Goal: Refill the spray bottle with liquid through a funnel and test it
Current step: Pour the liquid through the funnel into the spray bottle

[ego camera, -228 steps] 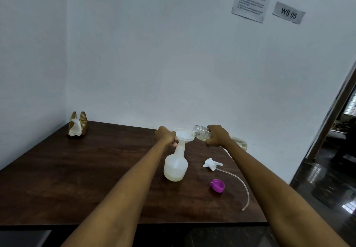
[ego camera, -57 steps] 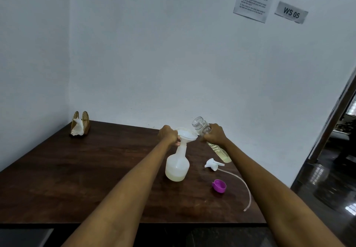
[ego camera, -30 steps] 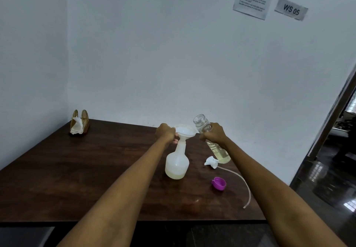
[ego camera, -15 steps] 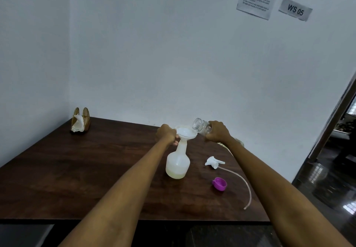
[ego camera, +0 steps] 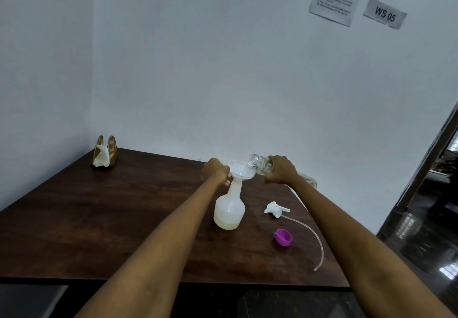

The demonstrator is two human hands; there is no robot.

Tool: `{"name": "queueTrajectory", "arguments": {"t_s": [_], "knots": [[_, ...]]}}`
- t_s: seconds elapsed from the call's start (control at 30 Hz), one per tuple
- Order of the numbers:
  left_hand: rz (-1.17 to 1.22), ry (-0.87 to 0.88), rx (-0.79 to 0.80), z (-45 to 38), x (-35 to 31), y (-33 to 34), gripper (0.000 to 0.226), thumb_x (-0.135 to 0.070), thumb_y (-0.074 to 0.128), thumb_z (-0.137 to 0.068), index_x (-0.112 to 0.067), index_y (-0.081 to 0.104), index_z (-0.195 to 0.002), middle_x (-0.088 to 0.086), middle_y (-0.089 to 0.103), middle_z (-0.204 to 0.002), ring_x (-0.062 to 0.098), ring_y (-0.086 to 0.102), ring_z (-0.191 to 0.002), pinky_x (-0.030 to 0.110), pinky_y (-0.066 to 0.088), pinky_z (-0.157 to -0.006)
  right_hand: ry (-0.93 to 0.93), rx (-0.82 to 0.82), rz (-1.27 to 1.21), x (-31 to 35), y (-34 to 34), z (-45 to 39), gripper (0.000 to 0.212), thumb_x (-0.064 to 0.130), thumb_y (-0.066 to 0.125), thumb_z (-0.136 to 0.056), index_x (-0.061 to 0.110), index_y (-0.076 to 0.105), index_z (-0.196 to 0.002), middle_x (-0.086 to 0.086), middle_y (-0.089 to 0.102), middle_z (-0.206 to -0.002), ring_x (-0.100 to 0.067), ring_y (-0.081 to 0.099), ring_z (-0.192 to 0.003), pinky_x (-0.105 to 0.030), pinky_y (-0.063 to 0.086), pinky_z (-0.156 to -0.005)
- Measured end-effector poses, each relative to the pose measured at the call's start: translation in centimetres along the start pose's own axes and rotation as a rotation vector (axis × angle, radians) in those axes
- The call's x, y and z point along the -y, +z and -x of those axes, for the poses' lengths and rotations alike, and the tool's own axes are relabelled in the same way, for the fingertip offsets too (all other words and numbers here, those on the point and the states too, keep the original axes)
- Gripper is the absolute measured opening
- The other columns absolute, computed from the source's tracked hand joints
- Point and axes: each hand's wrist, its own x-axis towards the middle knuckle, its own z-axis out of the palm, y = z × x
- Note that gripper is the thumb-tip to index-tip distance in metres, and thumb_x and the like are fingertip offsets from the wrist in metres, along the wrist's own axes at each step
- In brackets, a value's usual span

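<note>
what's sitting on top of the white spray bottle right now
A white funnel sits in the neck of the spray bottle. The left hand grips its rim, hiding part of the neck. A clear bottle is tipped over it; the spout inside is not visible.

Left half of table [ego camera: 99,218]: bare wood, open from front edge to back wall.
Back left corner: napkin holder [ego camera: 105,154] just beside both walls.
Centre: spray bottle [ego camera: 229,210] upright with funnel [ego camera: 241,170] in neck, blocking a straight crossing.
Above funnel: clear bottle [ego camera: 261,165] tilted, mouth over the rim.
Right of spray bottle: spray head [ego camera: 275,209], tube [ego camera: 312,237], purple cap [ego camera: 283,237], narrow gaps between.
Front edge: crossed by both forearms.
</note>
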Motion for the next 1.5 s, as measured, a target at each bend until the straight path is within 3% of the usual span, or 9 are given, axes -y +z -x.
{"name": "queueTrajectory", "arguments": {"t_s": [0.1, 0.4, 0.6, 0.73, 0.87, 1.13, 1.3, 1.4, 1.5], "knots": [[-0.004, 0.005, 0.006, 0.07, -0.13, -0.11, 0.036, -0.011, 0.051, -0.089, -0.010, 0.059, -0.054, 0.003, 0.062, -0.053, 0.015, 0.060, -0.045, 0.033, 0.059, -0.078, -0.013, 0.008, 0.019, 0.09, -0.18, -0.05, 0.034, 0.013, 0.072, -0.063, 0.016, 0.038, -0.063, -0.003, 0.053, -0.077, -0.023, 0.048, -0.072, -0.020, 0.025, -0.048], [-0.011, 0.009, -0.001, 0.06, -0.20, -0.25, 0.031, -0.010, 0.051, -0.087, -0.008, 0.060, -0.057, 0.002, 0.061, -0.053, 0.014, 0.059, -0.044, 0.031, 0.058, -0.078, -0.022, 0.006, 0.045, 0.26, -0.27, -0.03, 0.030, 0.012, 0.069, -0.065, 0.016, 0.039, -0.065, -0.002, 0.053, -0.078, -0.023, 0.048, -0.074, -0.019, 0.022, -0.047], [-0.001, 0.011, -0.003, 0.00, -0.12, -0.29, 0.026, -0.010, 0.052, -0.088, -0.005, 0.066, -0.067, 0.002, 0.062, -0.054, 0.016, 0.060, -0.046, 0.032, 0.059, -0.078, -0.033, 0.011, 0.088, 0.35, -0.44, -0.09, 0.028, 0.013, 0.069, -0.066, 0.013, 0.045, -0.081, -0.001, 0.052, -0.083, -0.023, 0.048, -0.077, -0.026, 0.035, -0.065], [-0.007, 0.011, 0.001, -0.02, -0.04, -0.30, 0.024, -0.012, 0.052, -0.089, -0.001, 0.070, -0.079, 0.002, 0.062, -0.054, 0.015, 0.060, -0.045, 0.032, 0.058, -0.079, -0.034, 0.017, 0.087, 0.39, -0.52, -0.12, 0.028, 0.012, 0.069, -0.066, 0.014, 0.045, -0.079, -0.001, 0.052, -0.082, -0.021, 0.048, -0.077, -0.026, 0.035, -0.065], [-0.013, 0.009, -0.006, 0.03, -0.02, -0.29, 0.027, -0.012, 0.052, -0.090, -0.006, 0.064, -0.067, 0.000, 0.061, -0.053, 0.013, 0.058, -0.044, 0.030, 0.057, -0.076, -0.027, 0.018, 0.055, 0.47, -0.50, 0.05, 0.036, 0.011, 0.068, -0.066, 0.021, 0.034, -0.060, -0.002, 0.053, -0.078, -0.022, 0.048, -0.074, -0.021, 0.029, -0.053], [-0.011, 0.002, -0.007, 0.00, 0.01, -0.31, 0.031, -0.010, 0.052, -0.089, -0.009, 0.060, -0.059, 0.000, 0.061, -0.052, 0.014, 0.059, -0.044, 0.031, 0.059, -0.076, -0.016, 0.008, -0.014, 0.56, -0.20, 0.28, 0.040, 0.009, 0.069, -0.063, 0.018, 0.031, -0.057, -0.003, 0.050, -0.071, -0.025, 0.047, -0.071, -0.020, 0.024, -0.047], [-0.004, 0.006, -0.003, -0.10, 0.06, -0.25, 0.027, -0.010, 0.051, -0.089, -0.005, 0.064, -0.065, 0.001, 0.062, -0.054, 0.016, 0.060, -0.046, 0.035, 0.059, -0.077, 0.004, 0.015, -0.024, 0.47, -0.43, 0.25, 0.029, 0.011, 0.072, -0.062, 0.009, 0.044, -0.071, -0.005, 0.053, -0.078, -0.024, 0.048, -0.074, -0.020, 0.026, -0.048], [-0.003, 0.001, 0.000, -0.08, 0.09, -0.27, 0.024, -0.010, 0.051, -0.089, -0.003, 0.067, -0.073, 0.001, 0.062, -0.054, 0.016, 0.061, -0.046, 0.036, 0.059, -0.077, 0.015, 0.018, -0.029, 0.39, -0.67, 0.28, 0.040, 0.012, 0.074, -0.062, 0.018, 0.034, -0.060, -0.004, 0.052, -0.078, -0.023, 0.047, -0.076, -0.020, 0.026, -0.048], [-0.008, -0.003, -0.002, 0.02, 0.08, -0.32, 0.026, -0.010, 0.051, -0.089, -0.004, 0.066, -0.068, 0.001, 0.061, -0.053, 0.016, 0.060, -0.045, 0.035, 0.059, -0.077, 0.017, 0.020, -0.023, 0.36, -0.86, 0.31, 0.044, 0.012, 0.074, -0.062, 0.021, 0.031, -0.058, -0.004, 0.052, -0.076, -0.023, 0.047, -0.076, -0.021, 0.027, -0.048]]}}
